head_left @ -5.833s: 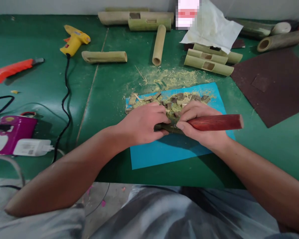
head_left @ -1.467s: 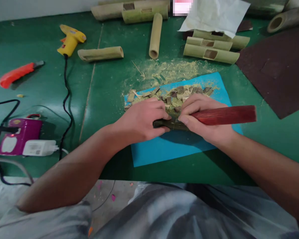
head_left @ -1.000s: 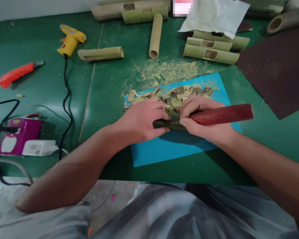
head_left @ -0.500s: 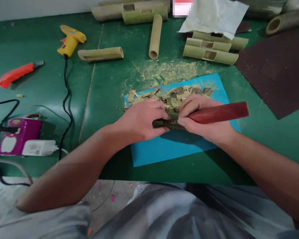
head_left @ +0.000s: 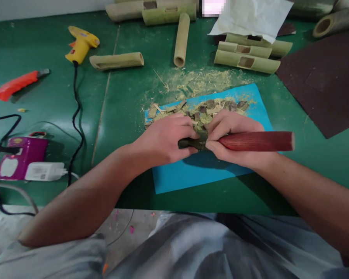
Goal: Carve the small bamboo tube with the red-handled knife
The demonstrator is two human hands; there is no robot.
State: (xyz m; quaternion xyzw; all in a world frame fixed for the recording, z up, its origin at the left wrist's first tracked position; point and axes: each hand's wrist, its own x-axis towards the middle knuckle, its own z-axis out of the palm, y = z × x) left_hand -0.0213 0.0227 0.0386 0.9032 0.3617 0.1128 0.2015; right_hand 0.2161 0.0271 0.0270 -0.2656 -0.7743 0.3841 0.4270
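Observation:
My left hand [head_left: 168, 137] is closed around a dark, narrow piece of bamboo [head_left: 186, 143], whose rounded end sticks out between thumb and fingers. My right hand [head_left: 235, 128] grips a carving tool by its red wooden handle [head_left: 261, 141], which points to the right. The tool's tip is hidden by my right fingers, close to the bamboo piece. Both hands are above a blue sheet [head_left: 177, 178]. Bamboo chips [head_left: 211, 104] and sawdust lie on its far part, just beyond my fingers.
Cut bamboo tubes [head_left: 246, 62] with square openings lie at the back. A yellow glue gun [head_left: 81, 44], an orange utility knife [head_left: 20, 84] and a purple power block [head_left: 13, 159] with cords are on the left. A dark brown sheet [head_left: 328, 81] lies at right.
The red handle's outer end has swung down toward me, so the handle now lies nearly level. My right hand has turned slightly with it. My left hand stays on the bamboo piece.

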